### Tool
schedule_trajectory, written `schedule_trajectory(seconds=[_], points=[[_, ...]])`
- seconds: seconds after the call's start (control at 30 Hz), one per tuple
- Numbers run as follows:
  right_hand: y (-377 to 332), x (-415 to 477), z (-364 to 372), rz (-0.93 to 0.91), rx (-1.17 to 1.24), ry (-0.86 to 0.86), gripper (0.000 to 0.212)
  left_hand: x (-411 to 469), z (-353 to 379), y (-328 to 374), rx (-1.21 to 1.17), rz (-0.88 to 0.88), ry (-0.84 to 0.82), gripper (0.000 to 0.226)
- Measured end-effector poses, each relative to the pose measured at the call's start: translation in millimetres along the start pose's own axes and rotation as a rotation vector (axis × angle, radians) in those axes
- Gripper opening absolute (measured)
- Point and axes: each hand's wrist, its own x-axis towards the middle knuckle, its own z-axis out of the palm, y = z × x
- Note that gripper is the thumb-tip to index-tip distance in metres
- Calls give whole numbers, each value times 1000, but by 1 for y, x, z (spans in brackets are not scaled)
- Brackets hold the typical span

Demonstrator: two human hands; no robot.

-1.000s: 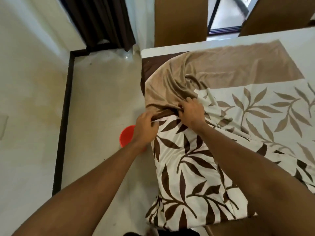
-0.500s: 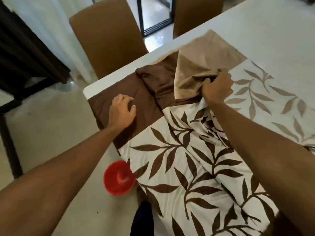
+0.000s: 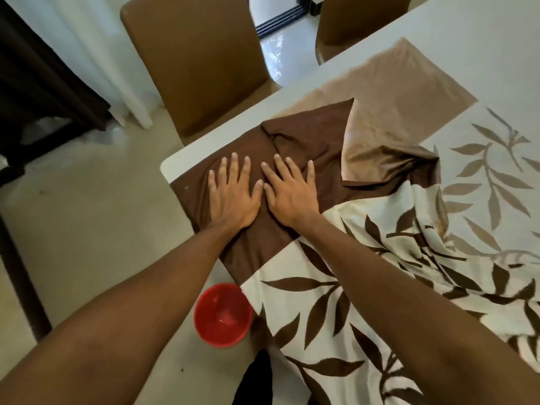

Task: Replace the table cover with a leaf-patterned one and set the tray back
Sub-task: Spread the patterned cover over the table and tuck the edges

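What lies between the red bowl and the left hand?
In the head view, the left forearm crosses bare floor between the red bowl and left hand.

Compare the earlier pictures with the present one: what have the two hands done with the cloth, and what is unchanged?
The right hand let go of the bunched tan fold and came down flat beside the left hand; both now press open-palmed on the brown panel at the table corner. The leaf-patterned cover remains wrinkled, and the red bowl is still on the floor.

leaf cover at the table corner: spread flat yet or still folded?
Still folded. The leaf-patterned cover has a tan flap turned back over its brown panel, with bunched creases beside it. Left hand and right hand press flat on it.
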Motion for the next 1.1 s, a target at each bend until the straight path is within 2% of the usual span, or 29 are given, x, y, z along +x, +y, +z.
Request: schedule_trajectory(seconds=[0.17, 0.37, 0.8, 1.0, 1.1], points=[[-29, 25, 13, 54, 29, -1, 62, 14, -9, -47, 6, 28, 12, 68], [-59, 63, 20, 58, 36, -23, 62, 33, -13, -77, 11, 39, 21, 64], [-93, 116, 23, 9, 36, -39, 66, 75, -32, -127, 23, 36, -8, 60], [-102, 138, 24, -8, 60, -64, 67, 92, -35, -139, -25, -15, -29, 59], [-102, 142, 20, -34, 75, -95, 67, 93, -41, -137, 33, -46, -1, 59]])
